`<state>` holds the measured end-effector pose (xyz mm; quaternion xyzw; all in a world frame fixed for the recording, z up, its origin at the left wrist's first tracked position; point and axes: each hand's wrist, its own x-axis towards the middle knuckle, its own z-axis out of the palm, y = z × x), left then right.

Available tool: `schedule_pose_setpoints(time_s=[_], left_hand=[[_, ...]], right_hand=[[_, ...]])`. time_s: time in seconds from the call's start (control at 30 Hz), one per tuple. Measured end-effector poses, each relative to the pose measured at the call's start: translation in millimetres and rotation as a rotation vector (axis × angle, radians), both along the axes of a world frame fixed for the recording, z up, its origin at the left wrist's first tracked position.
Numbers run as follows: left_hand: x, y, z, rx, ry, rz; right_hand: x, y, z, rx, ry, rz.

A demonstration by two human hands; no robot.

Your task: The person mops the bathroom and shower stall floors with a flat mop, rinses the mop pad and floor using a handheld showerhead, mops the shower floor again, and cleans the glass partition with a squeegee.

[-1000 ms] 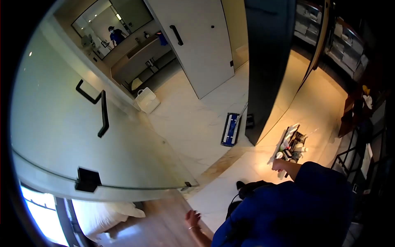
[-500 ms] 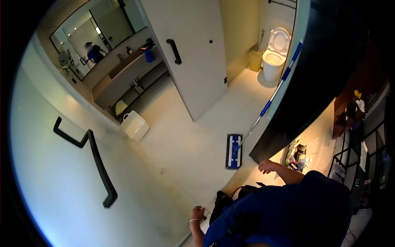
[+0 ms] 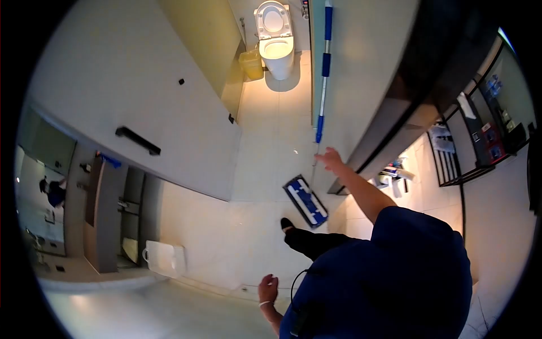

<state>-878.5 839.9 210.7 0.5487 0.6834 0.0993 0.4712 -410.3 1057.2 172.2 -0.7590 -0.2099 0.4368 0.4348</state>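
The grip of the right hand (image 3: pixel 329 160) is being held partly open, its fingers reaching loosely towards the thin lower pole (image 3: pixel 322 101) of the mop; whether the pole is being touched cannot be told. The arm is being brought away from the supplies (image 3: pixel 395 171), now being seen at three o'clock from that hand, so the mop is apparently being put within easier reach. Its flat blue head (image 3: pixel 305 201) is being supported by the floor (image 3: pixel 206 220) at seven o'clock, while the pole is being directed towards twelve. Farther out at seven, the left hand (image 3: pixel 268 289) is being carried low with nothing visible in it, fingers loosely curled. A white basket (image 3: pixel 165 258) is being seen at eight o'clock, and a toilet (image 3: pixel 278 56) at eleven, beside a yellow bin (image 3: pixel 252 65).
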Motion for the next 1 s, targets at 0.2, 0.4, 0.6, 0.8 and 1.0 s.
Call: schedule_pose_setpoints(time_s=[0.2,0.4,0.6,0.8,1.0], left_hand=[[-79.3,107.1,40.3,-0.043,0.119,-0.047],[-141.9,197.8,92.5,-0.092,0.356,0.005],[-135.2,276.3,123.9,-0.082,0.395,-0.071],[-77.7,383.3,182.2,0.027,0.147,-0.272],[70.3,485.2,316.3,0.79,-0.793,-0.26]], right_hand=[[80.2,146.6,6.4,0.033,-0.416,-0.332],[160.5,226.8,24.8,0.056,-0.647,-0.497],[174.1,248.0,-14.2,0.124,-0.463,-0.413],[28.4,215.4,-19.9,0.352,-0.53,-0.393],[-174.7,187.6,-40.1,0.282,-0.428,0.255]])
